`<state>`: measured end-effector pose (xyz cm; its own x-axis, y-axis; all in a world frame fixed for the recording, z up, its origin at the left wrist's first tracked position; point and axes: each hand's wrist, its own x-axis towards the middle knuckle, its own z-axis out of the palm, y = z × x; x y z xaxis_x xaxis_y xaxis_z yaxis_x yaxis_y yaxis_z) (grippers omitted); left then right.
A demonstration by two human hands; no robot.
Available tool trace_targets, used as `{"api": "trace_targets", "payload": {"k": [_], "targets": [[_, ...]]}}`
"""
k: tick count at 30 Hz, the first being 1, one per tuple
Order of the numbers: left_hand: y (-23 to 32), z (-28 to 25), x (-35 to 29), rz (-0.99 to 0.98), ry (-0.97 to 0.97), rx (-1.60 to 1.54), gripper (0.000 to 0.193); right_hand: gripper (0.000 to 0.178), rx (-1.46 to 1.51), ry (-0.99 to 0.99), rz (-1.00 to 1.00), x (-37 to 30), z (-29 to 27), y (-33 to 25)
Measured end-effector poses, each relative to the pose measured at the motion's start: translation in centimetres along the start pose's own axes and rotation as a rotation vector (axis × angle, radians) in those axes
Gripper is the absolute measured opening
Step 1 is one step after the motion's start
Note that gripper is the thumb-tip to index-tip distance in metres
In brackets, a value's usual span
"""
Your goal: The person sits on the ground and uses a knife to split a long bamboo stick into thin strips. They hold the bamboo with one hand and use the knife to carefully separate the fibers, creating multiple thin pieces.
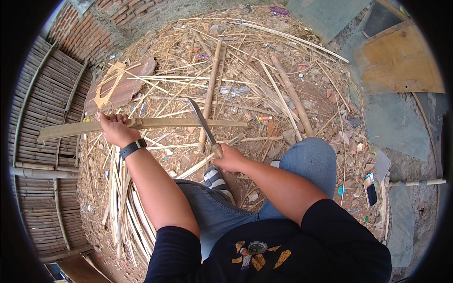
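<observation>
My left hand (115, 129) is wrapped round a long split bamboo slat (163, 123), which runs crosswise in front of me, its left end sticking out past my fist. In my right hand (229, 158) is the handle of a machete (202, 120). The dark blade slants up and to the left, its upper part standing in front of the slat or just beyond it; whether blade and slat touch I cannot tell. Below the machete handle, a pale bamboo strip (200, 165) lies near my sandalled foot (214, 180).
Bamboo strips (134, 217) lie bundled beside my left leg. Two round poles (211, 94) and scattered splinters cover the ground ahead. A bamboo-slat wall (37, 108) stands at left, a brick wall (85, 30) behind it. Flat sheets (398, 61) and a phone (371, 191) are at right.
</observation>
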<state>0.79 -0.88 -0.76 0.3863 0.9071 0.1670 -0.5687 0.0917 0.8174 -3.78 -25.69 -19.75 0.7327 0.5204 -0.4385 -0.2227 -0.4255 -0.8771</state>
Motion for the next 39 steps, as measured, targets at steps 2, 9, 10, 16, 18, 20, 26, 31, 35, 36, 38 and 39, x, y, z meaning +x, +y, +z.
{"api": "trace_targets", "payload": {"k": [2, 9, 10, 16, 18, 20, 26, 31, 35, 36, 38, 39], "targets": [[-0.1, 0.0, 0.0, 0.003, 0.004, -0.002, 0.038, 0.049, -0.002, 0.007, -0.012, 0.3, 0.1, 0.5], [-0.2, -0.2, 0.4, -0.012, 0.017, -0.006, 0.037, 0.057, -0.032, 0.018, -0.013, 0.6, 0.2, 0.6], [-0.2, -0.1, 0.3, -0.014, 0.015, -0.007, 0.037, 0.058, -0.036, 0.028, -0.026, 0.7, 0.3, 0.9], [-0.2, -0.3, 0.5, -0.006, 0.017, -0.005, 0.036, 0.067, -0.057, 0.036, 0.011, -0.1, 0.0, -0.1], [-0.3, -0.3, 0.5, 0.005, 0.024, -0.004, 0.035, 0.070, -0.061, 0.040, -0.001, -0.1, 0.0, 0.0], [-0.3, -0.3, 0.5, 0.003, 0.024, -0.004, 0.035, 0.073, -0.063, 0.051, -0.014, 0.1, 0.0, 0.4], [-0.3, -0.3, 0.4, -0.009, 0.022, -0.003, 0.033, 0.079, -0.040, 0.065, -0.035, 1.0, 0.4, 1.7], [-0.1, -0.1, 0.2, -0.017, 0.044, 0.001, 0.032, 0.080, -0.060, 0.064, -0.046, 0.6, 0.1, 1.3], [-0.3, -0.4, 0.6, 0.004, 0.029, -0.012, 0.032, 0.079, -0.065, 0.064, -0.037, 0.5, 0.1, 1.1], [-0.3, -0.4, 0.5, -0.001, 0.030, -0.012, 0.031, 0.079, -0.061, 0.065, -0.034, 0.5, 0.1, 1.2], [-0.5, -0.3, 0.5, -0.008, 0.033, -0.007, 0.031, 0.078, -0.055, 0.066, -0.021, 0.5, 0.0, 1.2], [-0.4, -0.3, 0.5, -0.008, 0.034, -0.004, 0.031, 0.077, -0.053, 0.065, -0.013, 0.4, -0.1, 1.0]]}}
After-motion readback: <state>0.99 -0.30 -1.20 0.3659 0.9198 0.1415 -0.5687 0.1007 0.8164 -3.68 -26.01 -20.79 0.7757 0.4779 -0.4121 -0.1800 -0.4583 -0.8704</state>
